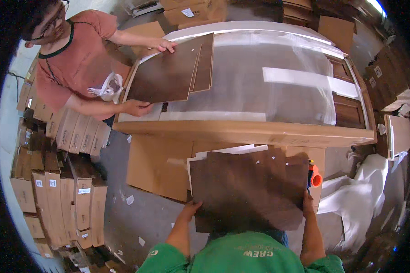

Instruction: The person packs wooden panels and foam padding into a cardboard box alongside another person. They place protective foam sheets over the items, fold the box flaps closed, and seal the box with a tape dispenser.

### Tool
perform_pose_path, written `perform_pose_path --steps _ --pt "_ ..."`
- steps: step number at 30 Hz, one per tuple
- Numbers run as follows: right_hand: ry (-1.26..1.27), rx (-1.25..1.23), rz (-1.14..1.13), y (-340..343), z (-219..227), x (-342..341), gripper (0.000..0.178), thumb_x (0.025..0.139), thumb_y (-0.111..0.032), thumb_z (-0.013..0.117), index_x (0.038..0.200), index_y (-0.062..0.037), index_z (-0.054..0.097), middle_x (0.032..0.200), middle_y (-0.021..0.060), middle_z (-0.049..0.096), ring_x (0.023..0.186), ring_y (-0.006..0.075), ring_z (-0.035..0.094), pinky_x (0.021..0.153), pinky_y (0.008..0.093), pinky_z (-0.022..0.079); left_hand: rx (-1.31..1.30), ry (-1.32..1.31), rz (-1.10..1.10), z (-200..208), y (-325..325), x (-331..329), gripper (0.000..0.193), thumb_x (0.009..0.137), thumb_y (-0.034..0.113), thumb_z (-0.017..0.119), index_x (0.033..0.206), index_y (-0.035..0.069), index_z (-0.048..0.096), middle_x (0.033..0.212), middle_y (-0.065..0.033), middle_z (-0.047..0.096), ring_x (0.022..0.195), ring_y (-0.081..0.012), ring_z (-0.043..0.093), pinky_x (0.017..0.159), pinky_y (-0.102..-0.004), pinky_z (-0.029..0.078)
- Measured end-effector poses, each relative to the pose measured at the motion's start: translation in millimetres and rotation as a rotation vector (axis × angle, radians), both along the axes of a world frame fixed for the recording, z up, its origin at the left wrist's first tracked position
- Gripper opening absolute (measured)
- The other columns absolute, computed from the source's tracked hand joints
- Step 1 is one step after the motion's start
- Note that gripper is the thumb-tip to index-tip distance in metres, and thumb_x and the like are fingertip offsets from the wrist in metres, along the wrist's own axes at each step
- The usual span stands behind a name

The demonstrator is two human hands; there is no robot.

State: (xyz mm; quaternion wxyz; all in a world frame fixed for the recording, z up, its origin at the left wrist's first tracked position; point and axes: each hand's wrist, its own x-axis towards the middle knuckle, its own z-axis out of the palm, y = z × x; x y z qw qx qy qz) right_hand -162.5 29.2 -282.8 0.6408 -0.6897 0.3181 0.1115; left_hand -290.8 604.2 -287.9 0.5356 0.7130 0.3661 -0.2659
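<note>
A dark brown wood panel (250, 195) is held between my two hands in front of my body. My left hand (193, 209) grips its left edge. On the opposite edge, my right hand (308, 202) is closed, its fingers partly hidden. Other brown panels with uneven top edges and a white sheet (232, 149) show along the far side of it. Just beyond my right hand sits an orange tape dispenser (315, 177). Across from me, a person in a reddish shirt (84, 50) holds more brown panels (164, 70) by both hands over a long open carton (241, 127).
White foam strips (300, 77) and clear wrap cover brown wooden pieces in the carton. Flattened cardboard (157, 166) lies below it. Stacked cartons (61, 200) line the left side. Crumpled white wrapping (360, 200) lies on the floor at right, near leaning cartons (387, 82).
</note>
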Motion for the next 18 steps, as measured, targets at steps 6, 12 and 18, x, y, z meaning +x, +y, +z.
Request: perform_pose_path --steps 6,12,18 --pt "-0.070 -0.669 0.046 42.6 92.1 19.1 0.058 0.066 -0.049 0.069 0.081 0.0055 0.058 0.071 0.0151 0.059 0.068 0.0243 0.058 0.064 0.0357 0.046 -0.156 -0.093 0.244 98.9 -62.0 26.5 0.057 0.078 0.032 0.063 0.119 -0.001 0.043 0.114 -0.0129 0.053 0.103 -0.0207 0.050 0.089 -0.0312 0.038" --pt "0.031 -0.558 0.109 52.8 153.4 37.0 0.037 0.073 -0.026 0.070 0.097 0.0017 0.060 0.089 0.0106 0.064 0.077 0.0178 0.060 0.070 0.0304 0.046 -0.156 -0.184 0.350 157.1 -84.9 0.1 0.040 0.081 0.021 0.061 0.113 0.001 0.047 0.109 -0.0084 0.054 0.101 -0.0187 0.050 0.088 -0.0293 0.038" --pt "-0.192 -0.341 0.099 71.2 226.7 72.7 0.027 0.079 -0.022 0.065 0.089 0.0028 0.058 0.078 0.0046 0.060 0.073 0.0116 0.054 0.064 0.0260 0.044 -0.025 -0.279 0.587 199.4 -77.2 0.6 0.044 0.082 0.019 0.059 0.119 0.001 0.044 0.109 -0.0102 0.053 0.100 -0.0194 0.049 0.087 -0.0290 0.038"
